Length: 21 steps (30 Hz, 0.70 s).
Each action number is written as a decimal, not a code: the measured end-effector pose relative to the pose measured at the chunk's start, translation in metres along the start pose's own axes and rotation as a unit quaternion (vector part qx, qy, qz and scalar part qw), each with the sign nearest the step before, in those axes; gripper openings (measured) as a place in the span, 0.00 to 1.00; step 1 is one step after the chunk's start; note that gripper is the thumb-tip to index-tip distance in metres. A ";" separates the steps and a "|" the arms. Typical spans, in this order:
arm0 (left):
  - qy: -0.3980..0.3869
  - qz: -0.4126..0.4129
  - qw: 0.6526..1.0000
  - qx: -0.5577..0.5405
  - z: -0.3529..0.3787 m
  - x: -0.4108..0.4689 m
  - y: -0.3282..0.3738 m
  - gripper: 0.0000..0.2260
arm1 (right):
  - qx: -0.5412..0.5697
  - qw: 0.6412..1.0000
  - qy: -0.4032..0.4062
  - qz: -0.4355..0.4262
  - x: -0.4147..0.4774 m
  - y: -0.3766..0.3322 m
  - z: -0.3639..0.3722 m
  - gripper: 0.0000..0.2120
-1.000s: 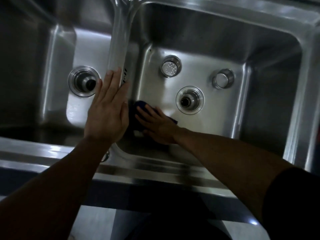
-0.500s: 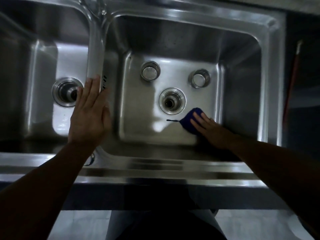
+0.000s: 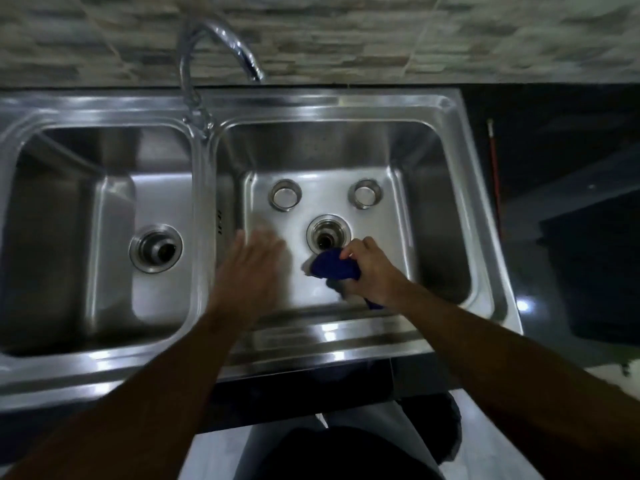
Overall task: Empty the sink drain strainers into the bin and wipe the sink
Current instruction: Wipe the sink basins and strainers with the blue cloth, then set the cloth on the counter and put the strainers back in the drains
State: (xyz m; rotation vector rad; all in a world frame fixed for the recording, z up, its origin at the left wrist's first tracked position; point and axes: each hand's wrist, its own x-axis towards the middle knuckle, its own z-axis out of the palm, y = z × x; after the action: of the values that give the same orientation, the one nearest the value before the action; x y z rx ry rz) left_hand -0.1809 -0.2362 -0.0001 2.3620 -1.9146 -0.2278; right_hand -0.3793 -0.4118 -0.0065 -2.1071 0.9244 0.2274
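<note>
Right hand bunches cloth beside drain rim.

Your left hand is smeared by motion blur, so you cannot make out its fingers. Your right hand covers much of the blue cloth. The sink runs off the left edge, and the dark bench beside it shows no detail.

Two round steel strainer cups sit side by side in the right basin, behind its open drain. The left basin lies beside it, with the curved tap behind the divider.
</note>
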 end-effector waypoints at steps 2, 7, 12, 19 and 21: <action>-0.069 0.034 0.996 -0.053 -0.006 0.007 0.027 0.26 | 0.049 0.999 0.024 -0.001 -0.012 -0.019 -0.001 0.24; -0.134 0.028 0.988 -0.076 -0.019 0.026 0.067 0.34 | 0.161 0.983 0.081 -0.019 -0.047 -0.041 -0.017 0.15; -0.151 -0.004 0.981 -0.123 -0.048 0.034 0.086 0.09 | 0.177 0.979 0.098 -0.029 -0.075 -0.026 -0.039 0.16; -0.204 0.066 0.973 -0.084 -0.093 0.084 0.153 0.07 | 0.006 0.994 0.090 -0.061 -0.111 0.019 -0.068 0.27; -0.212 0.080 0.971 -0.071 -0.101 0.099 0.174 0.05 | -0.023 0.994 0.100 -0.049 -0.121 0.038 -0.088 0.22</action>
State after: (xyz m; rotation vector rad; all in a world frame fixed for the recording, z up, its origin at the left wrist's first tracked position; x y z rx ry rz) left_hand -0.3113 -0.3711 0.1224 2.1822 -2.1605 -0.8877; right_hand -0.5042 -0.4275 0.0823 -2.2406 0.9359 -0.0134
